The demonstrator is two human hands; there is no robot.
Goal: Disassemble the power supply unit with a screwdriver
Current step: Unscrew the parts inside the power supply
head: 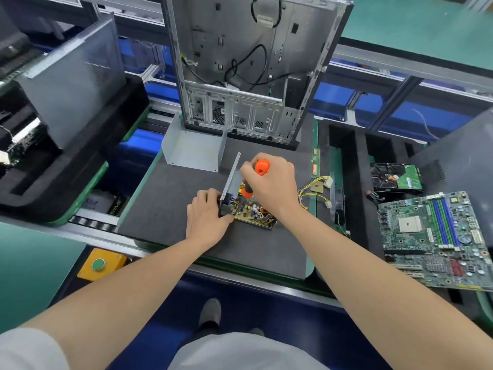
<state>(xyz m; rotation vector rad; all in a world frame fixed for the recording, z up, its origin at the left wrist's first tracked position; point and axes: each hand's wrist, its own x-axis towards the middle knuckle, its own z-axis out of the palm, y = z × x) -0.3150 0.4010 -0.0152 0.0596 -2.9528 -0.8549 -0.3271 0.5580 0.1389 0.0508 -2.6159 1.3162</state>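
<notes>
**Fingers (249, 170) clamped on the screwdriver (261, 167), power supply unit (254, 212) mid-tabletop**

The right hand (272, 188) grips the orange-and-black screwdriver upright, its tip down among the parts on the open unit's circuit board. At 9 o'clock of the unit, the left hand (206, 216) holds its corner, with the fingers curled over the metal wall and the thumb along the board's edge.

The unit lies on a dark grey mat (165, 209) that covers the tabletop. At 12 o'clock stands a stripped computer case (253, 76) with loose black cables. A bent metal cover (192, 150) sits at 11 o'clock. At 3 o'clock a black foam tray (346, 156) carries a hard drive (394, 177) and a motherboard (437, 236). At 9 o'clock a second foam tray (80, 177) bears a grey housing (72, 84).

A yellow box with a green button (100, 264) sits on the frame at 7 o'clock. Green floor (426, 22) shows at 1 o'clock, beyond aluminium rails.
</notes>
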